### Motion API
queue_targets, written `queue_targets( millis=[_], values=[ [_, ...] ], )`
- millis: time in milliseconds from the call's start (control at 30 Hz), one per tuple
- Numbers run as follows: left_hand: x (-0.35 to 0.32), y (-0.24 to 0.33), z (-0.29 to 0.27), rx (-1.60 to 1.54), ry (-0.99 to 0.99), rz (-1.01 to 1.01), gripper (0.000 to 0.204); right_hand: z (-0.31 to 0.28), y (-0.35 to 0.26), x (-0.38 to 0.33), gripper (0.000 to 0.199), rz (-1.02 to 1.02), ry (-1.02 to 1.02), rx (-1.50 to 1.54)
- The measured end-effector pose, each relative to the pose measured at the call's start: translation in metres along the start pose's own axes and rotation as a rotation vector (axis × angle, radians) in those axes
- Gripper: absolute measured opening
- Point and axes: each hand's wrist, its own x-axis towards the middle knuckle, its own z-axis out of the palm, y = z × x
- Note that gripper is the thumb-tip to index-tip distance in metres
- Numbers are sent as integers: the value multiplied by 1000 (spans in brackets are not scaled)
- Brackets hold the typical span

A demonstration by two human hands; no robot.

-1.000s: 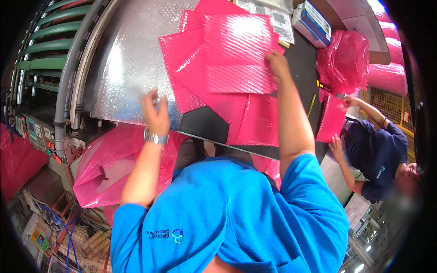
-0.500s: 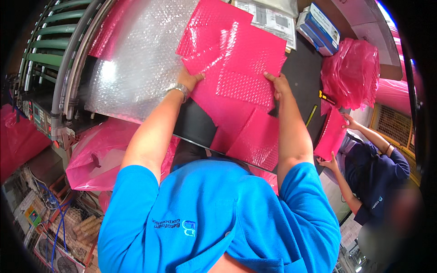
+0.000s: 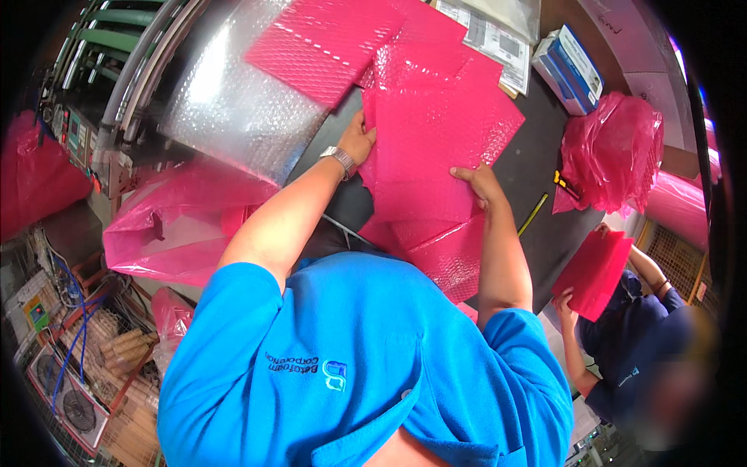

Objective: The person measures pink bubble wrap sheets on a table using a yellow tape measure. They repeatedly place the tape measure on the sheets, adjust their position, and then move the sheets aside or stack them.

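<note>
A stack of pink bubble-wrap sheets [image 3: 443,132] lies on the dark table [image 3: 545,226] in front of me. My left hand [image 3: 358,144], with a watch at the wrist, grips the stack's left edge. My right hand [image 3: 476,183] holds its lower right part, fingers on top. More pink sheets [image 3: 436,249] stick out underneath, toward my body. Another pink sheet [image 3: 327,47] rests farther off, partly over clear bubble wrap [image 3: 233,101].
Printed papers [image 3: 490,39] and a blue-and-white box [image 3: 572,66] lie at the far side, next to a crumpled pink plastic bag [image 3: 615,148]. A yellow cutter [image 3: 566,184] lies on the table. A co-worker at right holds pink sheets [image 3: 595,272]. A pink bag [image 3: 179,226] hangs left.
My left hand left the clear bubble wrap and came right to the pink stack's left edge. The pink sheets have been gathered between both hands.
</note>
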Motion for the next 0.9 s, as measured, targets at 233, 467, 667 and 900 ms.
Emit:
queue_targets(
  millis=[233,467,667,900],
  values=[
    [-67,-20,-54,469,371,260,26,-31,-13,-44,52,-413,173,209],
    [-193,-112,-200,533,1251,-498,41,2,-38,-78,49,-552,51,178],
    [-258,-100,-318,242,1948,-1151,78,135,-52,-73,40,-192,-208,-507],
    [-347,-185,-452,-294,1447,-471,66,315,-24,-65,41,-588,-536,-1275]
  ],
)
